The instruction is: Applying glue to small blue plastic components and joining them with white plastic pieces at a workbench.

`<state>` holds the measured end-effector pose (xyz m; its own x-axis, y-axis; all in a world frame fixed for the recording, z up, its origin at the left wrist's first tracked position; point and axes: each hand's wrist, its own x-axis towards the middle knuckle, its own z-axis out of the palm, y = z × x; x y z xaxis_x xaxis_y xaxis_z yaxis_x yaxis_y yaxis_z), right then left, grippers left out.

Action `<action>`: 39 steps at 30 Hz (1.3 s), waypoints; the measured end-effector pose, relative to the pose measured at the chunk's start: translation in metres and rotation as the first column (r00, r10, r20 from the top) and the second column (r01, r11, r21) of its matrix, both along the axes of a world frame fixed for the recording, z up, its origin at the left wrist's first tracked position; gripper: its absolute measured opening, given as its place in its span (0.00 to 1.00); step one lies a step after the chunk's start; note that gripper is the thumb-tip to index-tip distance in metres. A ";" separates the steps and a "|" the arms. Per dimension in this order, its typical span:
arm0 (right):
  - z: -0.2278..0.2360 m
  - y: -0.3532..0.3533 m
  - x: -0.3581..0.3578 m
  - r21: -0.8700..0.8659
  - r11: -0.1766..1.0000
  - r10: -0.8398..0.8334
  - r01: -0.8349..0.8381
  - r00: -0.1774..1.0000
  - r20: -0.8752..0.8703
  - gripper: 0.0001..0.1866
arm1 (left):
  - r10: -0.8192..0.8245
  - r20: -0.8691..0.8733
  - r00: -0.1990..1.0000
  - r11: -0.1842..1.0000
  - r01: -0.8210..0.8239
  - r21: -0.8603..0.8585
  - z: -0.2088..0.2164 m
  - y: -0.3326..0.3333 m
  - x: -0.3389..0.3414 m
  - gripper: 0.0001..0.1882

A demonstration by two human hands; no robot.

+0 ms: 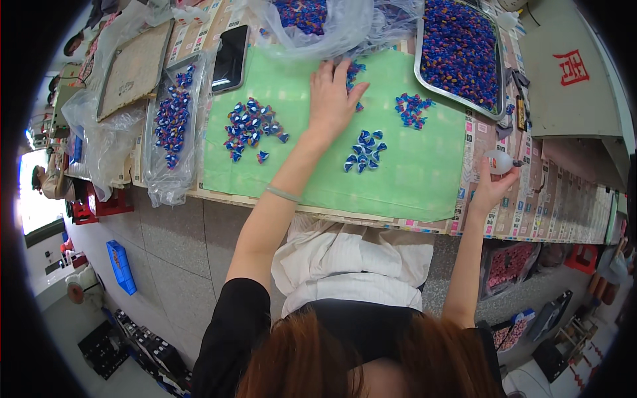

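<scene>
My left hand (330, 99) lies over the far middle of a green cloth (298, 179), fingers stretched out and the thumb apart. Its fingertips touch or nearly touch a small group of blue and red pieces (355, 71), which it partly hides. In my right hand (492, 189), beyond the cloth's right edge, is a small translucent white squeeze bottle (499, 162) with a dark tip pointing right. On the cloth sit a larger pile of blue, white and orange pieces (249, 126), a cluster of blue-and-white pieces (364, 152), and a scattered group of small blue-red pieces (413, 110).
A metal tray (417, 66) full of small coloured pieces stands far right. Plastic bags (358, 26) lie at the far edge. A black phone (230, 60) and a plastic-lined tray (189, 126) of pieces are on the left. A grey metal cabinet (584, 79) borders the right.
</scene>
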<state>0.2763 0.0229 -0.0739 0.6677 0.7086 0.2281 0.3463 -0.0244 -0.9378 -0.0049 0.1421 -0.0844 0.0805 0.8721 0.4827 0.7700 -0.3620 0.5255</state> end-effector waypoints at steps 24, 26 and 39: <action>0.060 -0.016 -0.053 0.163 0.962 0.269 -0.221 0.879 -0.395 0.18 | -0.156 0.337 0.928 0.921 0.260 -0.291 0.057 -0.072 0.022 0.07; 0.072 -0.022 -0.063 0.166 0.951 0.307 -0.260 0.845 -0.437 0.20 | -0.029 0.652 0.758 0.830 0.382 -0.406 0.068 -0.078 0.017 0.07; 0.098 -0.033 -0.095 0.089 0.782 0.509 -0.617 0.548 -0.664 0.20 | 0.567 0.790 -0.233 0.606 0.767 -0.209 0.072 -0.121 -0.003 0.11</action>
<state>0.1816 -0.0100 0.0240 0.0573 0.9759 -0.2107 -0.3242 -0.1814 -0.9284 -0.0078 0.0215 -0.0127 0.3617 0.8434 -0.3972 -0.7713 0.5101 0.3807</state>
